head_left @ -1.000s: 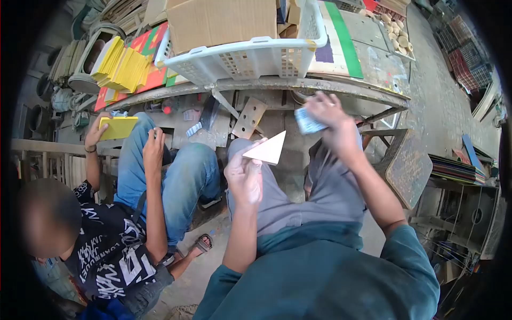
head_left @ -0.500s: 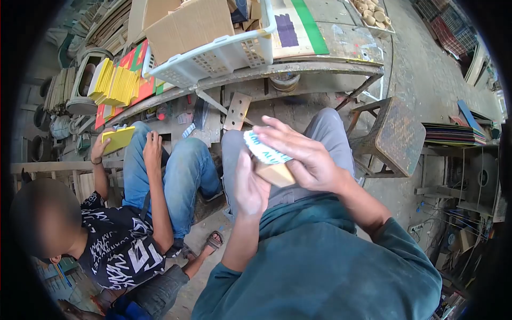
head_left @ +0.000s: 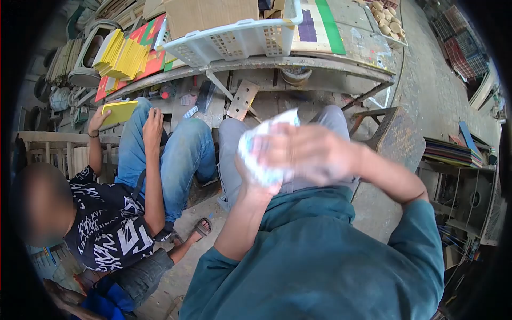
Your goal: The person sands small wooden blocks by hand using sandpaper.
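Observation:
A white sheet of sandpaper point(head_left: 268, 174) with blue print is bunched over my lap. My right hand point(head_left: 309, 152), smeared by motion, presses on it with the fingers laid across its back. Below the paper is my left hand point(head_left: 261, 188), palm side up, its fingers mostly covered. The pale wooden block that showed in my left hand a moment ago is now hidden under the sandpaper and my right hand.
A person on my left holds a yellow block point(head_left: 119, 112). Ahead, a bench point(head_left: 341, 65) carries a white plastic basket point(head_left: 229, 45) and stacked yellow pieces point(head_left: 122, 57). To my right stands a wooden stool point(head_left: 402, 136), with stacked boards point(head_left: 453, 152) beyond.
My right hand has swept the sandpaper over the wooden block, covering it. The paper has turned and spread, and its edge sticks up. The view has shifted slightly.

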{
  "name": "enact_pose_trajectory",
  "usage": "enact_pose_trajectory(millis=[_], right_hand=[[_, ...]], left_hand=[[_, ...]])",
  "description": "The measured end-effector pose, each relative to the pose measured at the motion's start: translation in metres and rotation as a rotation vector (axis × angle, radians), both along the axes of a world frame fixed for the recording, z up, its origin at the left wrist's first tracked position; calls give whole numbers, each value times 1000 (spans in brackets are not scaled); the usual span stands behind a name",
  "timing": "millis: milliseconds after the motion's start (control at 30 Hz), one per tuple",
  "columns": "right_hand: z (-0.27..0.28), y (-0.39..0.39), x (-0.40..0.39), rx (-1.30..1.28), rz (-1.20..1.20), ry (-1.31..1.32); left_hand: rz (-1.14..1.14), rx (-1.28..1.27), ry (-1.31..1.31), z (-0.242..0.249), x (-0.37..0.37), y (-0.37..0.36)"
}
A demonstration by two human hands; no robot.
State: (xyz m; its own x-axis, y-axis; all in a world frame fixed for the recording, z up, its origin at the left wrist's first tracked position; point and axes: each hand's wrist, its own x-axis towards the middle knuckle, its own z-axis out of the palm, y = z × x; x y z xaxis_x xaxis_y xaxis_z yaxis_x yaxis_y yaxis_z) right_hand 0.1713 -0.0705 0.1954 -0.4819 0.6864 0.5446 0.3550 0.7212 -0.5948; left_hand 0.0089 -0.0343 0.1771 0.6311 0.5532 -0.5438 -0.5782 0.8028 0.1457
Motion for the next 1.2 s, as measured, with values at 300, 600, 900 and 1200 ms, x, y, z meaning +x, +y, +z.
enact_pose_trajectory(millis=[300, 600, 900, 1200], right_hand=[[26, 25, 37, 41, -68, -191], [38, 6, 60, 136, -293, -28], [52, 6, 18, 40, 73, -131], [42, 12, 31, 134, 25, -201]], left_hand=[[-263, 132, -181, 19, -14, 6], [-219, 358, -165, 55, -28, 17], [-152, 408, -97, 24, -11, 5], [-261, 232, -380, 20, -16, 11]])
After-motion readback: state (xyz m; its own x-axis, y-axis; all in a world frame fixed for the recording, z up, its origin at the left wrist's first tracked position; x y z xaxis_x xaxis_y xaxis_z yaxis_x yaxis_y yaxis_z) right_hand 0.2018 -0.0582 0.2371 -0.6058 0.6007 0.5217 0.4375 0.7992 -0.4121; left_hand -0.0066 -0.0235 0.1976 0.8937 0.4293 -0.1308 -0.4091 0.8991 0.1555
